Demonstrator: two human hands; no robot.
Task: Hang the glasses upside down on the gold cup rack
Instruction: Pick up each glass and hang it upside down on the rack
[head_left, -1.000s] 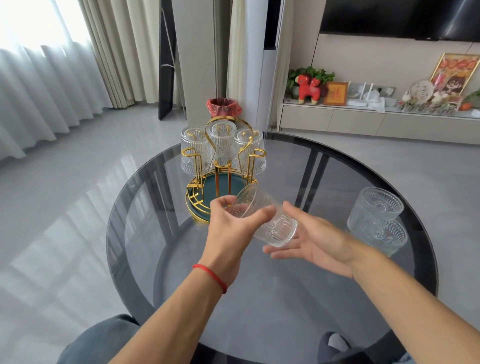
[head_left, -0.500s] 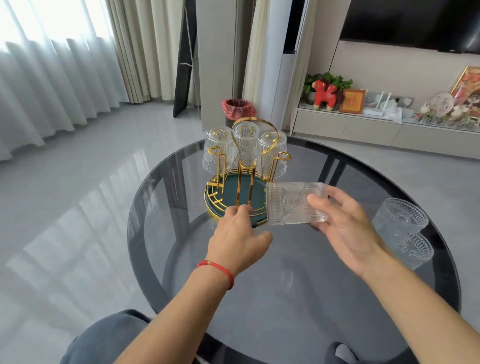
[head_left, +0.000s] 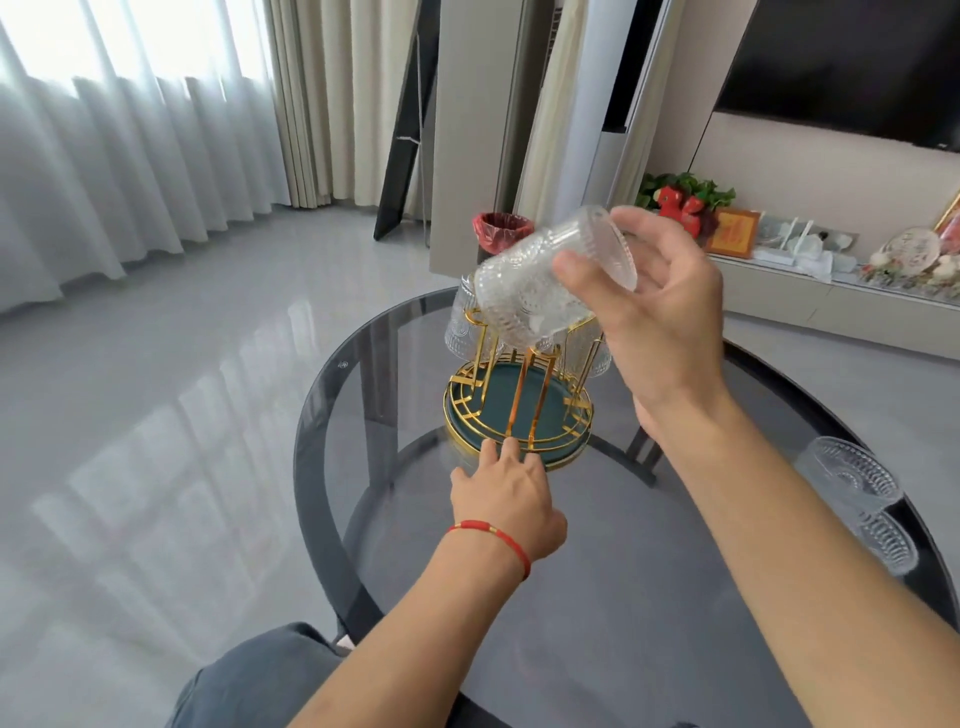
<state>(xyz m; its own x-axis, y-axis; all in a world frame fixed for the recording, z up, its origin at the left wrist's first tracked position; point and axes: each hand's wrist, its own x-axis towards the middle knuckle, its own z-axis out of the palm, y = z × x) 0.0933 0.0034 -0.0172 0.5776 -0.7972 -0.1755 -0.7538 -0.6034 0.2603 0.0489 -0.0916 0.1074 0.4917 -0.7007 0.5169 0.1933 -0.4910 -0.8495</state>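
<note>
My right hand (head_left: 657, 322) grips a clear embossed glass (head_left: 540, 280), tilted with its mouth pointing down-left, just above the gold cup rack (head_left: 519, 410). The rack has a teal base and stands on the round dark glass table (head_left: 597, 597). Several glasses hang upside down on its far pegs, partly hidden behind the held glass. My left hand (head_left: 506, 493), with a red string on the wrist, rests its fingertips at the rack's near rim, fingers apart. Two more glasses (head_left: 857, 499) stand stacked at the table's right edge.
A red-lined bin (head_left: 501, 231) stands on the floor beyond the table. A low TV cabinet (head_left: 831, 301) with ornaments runs along the right wall. Curtains cover the left windows. My knee in grey trousers (head_left: 249, 686) shows at the bottom.
My right hand has lifted the glass from beside the rack to above it and tipped its mouth downward. My left hand has stayed at the rack's near rim. The view has moved closer.
</note>
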